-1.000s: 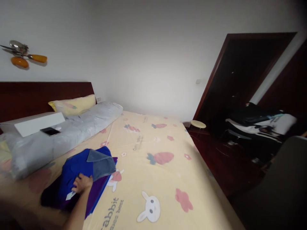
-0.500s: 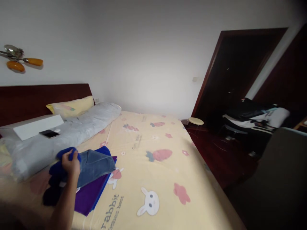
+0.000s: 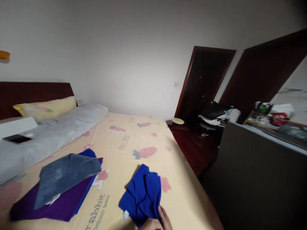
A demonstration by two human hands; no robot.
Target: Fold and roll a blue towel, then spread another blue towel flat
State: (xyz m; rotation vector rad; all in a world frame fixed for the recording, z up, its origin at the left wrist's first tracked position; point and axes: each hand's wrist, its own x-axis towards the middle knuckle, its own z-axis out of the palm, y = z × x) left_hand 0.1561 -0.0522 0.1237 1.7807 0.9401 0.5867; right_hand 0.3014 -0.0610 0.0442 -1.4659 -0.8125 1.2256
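Note:
A rumpled blue towel (image 3: 144,193) with a small white label lies on the bed at the bottom centre. My left hand (image 3: 151,224) is curled on its near edge, cut off by the bottom of the view. At the towel's right near edge, my right hand (image 3: 165,218) has its fingers closed on the fabric, also partly out of view. To the left rests a loose pile: a grey-blue towel (image 3: 67,174) on top, a purple towel (image 3: 64,204) under it, and another blue towel (image 3: 89,153) showing along the edge.
The bed (image 3: 127,143) has a yellow sheet with rabbits and carrots. A grey rolled quilt (image 3: 69,124), a phone (image 3: 18,138), a white box (image 3: 18,126) and a yellow pillow (image 3: 51,107) are at left. A dark grey panel (image 3: 251,179) stands right, beyond a stool (image 3: 177,121).
A blue towel that one hand held over the pile's left side now lies right of the pile, with both hands on it. The view has turned right.

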